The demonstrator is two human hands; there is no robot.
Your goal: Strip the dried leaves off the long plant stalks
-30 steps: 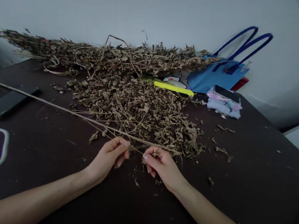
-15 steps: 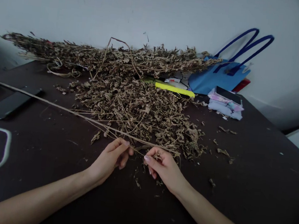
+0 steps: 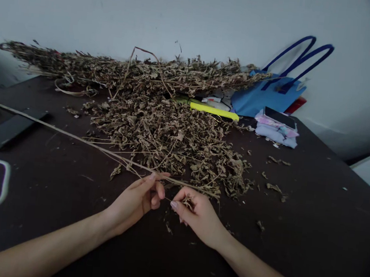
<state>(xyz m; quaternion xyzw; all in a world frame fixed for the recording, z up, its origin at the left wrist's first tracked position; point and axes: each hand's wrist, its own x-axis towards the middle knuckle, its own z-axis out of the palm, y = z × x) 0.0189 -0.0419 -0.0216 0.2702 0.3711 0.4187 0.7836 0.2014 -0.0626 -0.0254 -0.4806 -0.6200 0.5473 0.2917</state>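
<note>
A long dried plant stem point(image 3: 73, 134) runs from the left edge across to my hands, thin side branches forking off near its right end. My left hand point(image 3: 137, 199) is closed on this stem, thumb and index finger at the fork. Just to the right, my right hand point(image 3: 198, 212) pinches a thin side twig, with crumpled dry leaves point(image 3: 189, 202) in its curled fingers. A short bit of twig shows between the two hands. Beyond them spreads a loose pile of dried leaves point(image 3: 172, 133).
A bundle of dried leafy stems point(image 3: 165, 74) lies along the wall. Right of it are a blue bag point(image 3: 262, 96), a yellow object point(image 3: 214, 111) and a phone point(image 3: 280, 117) on folded cloth. At left lies a flat black object point(image 3: 10, 129). Leaf scraps dot the dark table point(image 3: 313, 205).
My left index finger has stretched out along the stem. My right hand has shifted slightly down and left, closer to the left one. The view has moved a little.
</note>
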